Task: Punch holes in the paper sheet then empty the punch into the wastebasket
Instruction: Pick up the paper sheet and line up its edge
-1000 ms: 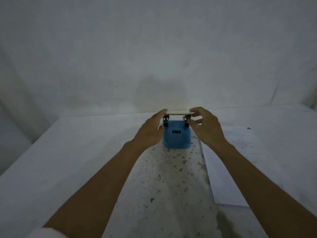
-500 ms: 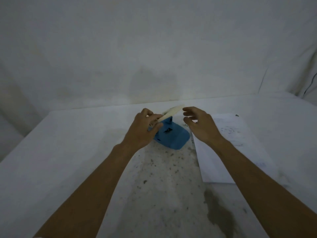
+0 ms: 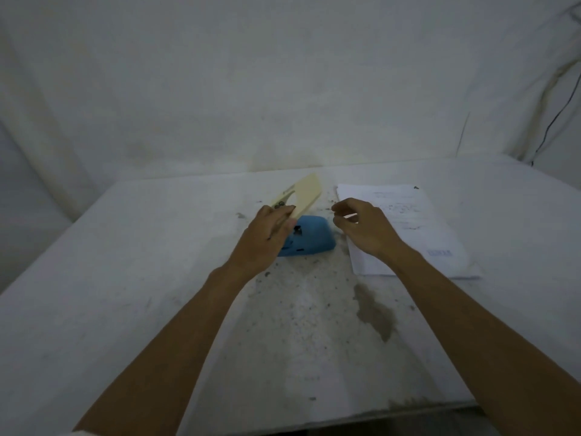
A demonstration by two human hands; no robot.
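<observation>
The blue hole punch (image 3: 309,239) lies tipped on the white table (image 3: 125,278) near its middle. My left hand (image 3: 267,239) grips a cream plastic base tray (image 3: 303,195), lifted off the punch and tilted up to the left. My right hand (image 3: 361,228) hovers just right of the punch with its fingers curled and apart, holding nothing. The printed paper sheet (image 3: 408,228) lies flat on the table under and beyond my right hand. No wastebasket is in view.
The table top is stained, with dark specks and a grey smear (image 3: 374,313) near the front. A white cloth backdrop (image 3: 283,89) hangs behind the table. A thin dark cable (image 3: 559,111) runs down at the far right.
The cream tray has come off the punch: my left hand swung it up and to the left. The punch tipped onto the table. My right hand let go and drew slightly right.
</observation>
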